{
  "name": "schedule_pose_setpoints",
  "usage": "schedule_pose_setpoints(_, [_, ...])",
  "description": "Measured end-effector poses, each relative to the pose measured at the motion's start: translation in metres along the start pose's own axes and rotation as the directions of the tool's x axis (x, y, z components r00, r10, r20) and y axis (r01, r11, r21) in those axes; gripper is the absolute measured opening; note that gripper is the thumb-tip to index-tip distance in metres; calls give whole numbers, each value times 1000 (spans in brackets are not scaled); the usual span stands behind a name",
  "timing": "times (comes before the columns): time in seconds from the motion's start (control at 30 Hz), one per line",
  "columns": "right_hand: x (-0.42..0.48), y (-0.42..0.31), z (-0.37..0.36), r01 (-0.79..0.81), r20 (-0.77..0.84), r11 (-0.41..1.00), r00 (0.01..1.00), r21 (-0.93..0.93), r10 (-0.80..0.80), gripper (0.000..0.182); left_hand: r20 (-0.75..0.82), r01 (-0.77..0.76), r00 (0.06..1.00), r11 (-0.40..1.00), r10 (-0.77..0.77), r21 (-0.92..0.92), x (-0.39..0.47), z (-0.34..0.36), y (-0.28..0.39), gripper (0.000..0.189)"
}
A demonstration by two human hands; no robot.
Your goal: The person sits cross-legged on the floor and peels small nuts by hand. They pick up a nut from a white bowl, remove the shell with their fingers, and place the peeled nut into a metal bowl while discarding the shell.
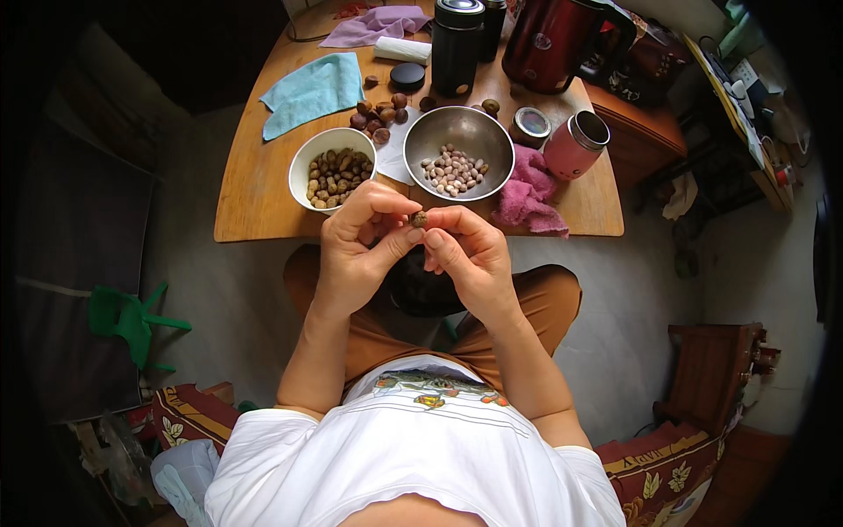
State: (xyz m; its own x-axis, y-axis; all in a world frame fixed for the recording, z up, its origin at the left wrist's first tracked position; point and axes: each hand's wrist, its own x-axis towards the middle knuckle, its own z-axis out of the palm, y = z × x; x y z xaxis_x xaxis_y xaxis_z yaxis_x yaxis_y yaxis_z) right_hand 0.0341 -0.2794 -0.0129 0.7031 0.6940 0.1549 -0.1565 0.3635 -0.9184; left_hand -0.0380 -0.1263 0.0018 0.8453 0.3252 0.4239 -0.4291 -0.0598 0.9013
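An unshelled peanut (418, 219) is pinched between the fingertips of both hands, just in front of the table's near edge. My left hand (369, 237) grips its left side with thumb and forefinger. From the right, my right hand (471, 253) holds it the same way. Behind my left hand stands a white tub (296, 168) of brown peanuts in their shells. A steel bowl (454, 122) with shelled, pale pink peanuts sits farther right, beyond my right hand. Under the hands, between the knees, a dark round container (425, 283) is partly hidden.
On the wooden table (257, 204) lie a blue cloth (316, 92), chestnuts (379, 118), a black lid (407, 76) and a crumpled pink cloth (527, 188). A pink flask (574, 148), small jar (530, 126), black flask (456, 49) and red kettle (550, 43) stand around the bowl.
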Motion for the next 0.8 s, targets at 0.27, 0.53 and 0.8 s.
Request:
schedule_pose_setpoints(0.27, [3,-3,3,47,24,997,999,-63,-46,24,-71,-43,996,997,47,57,-4,8,-6,25])
schedule_pose_setpoints(0.53, [5,-6,3,67,43,986,997,-151,-61,25,-78,-89,991,973,107,212,-6,7,-11,29])
schedule_pose_setpoints(0.8, [5,-11,4,233,25,861,968,-452,-249,15,38,136,991,971,-131,-198,-5,5,4,49])
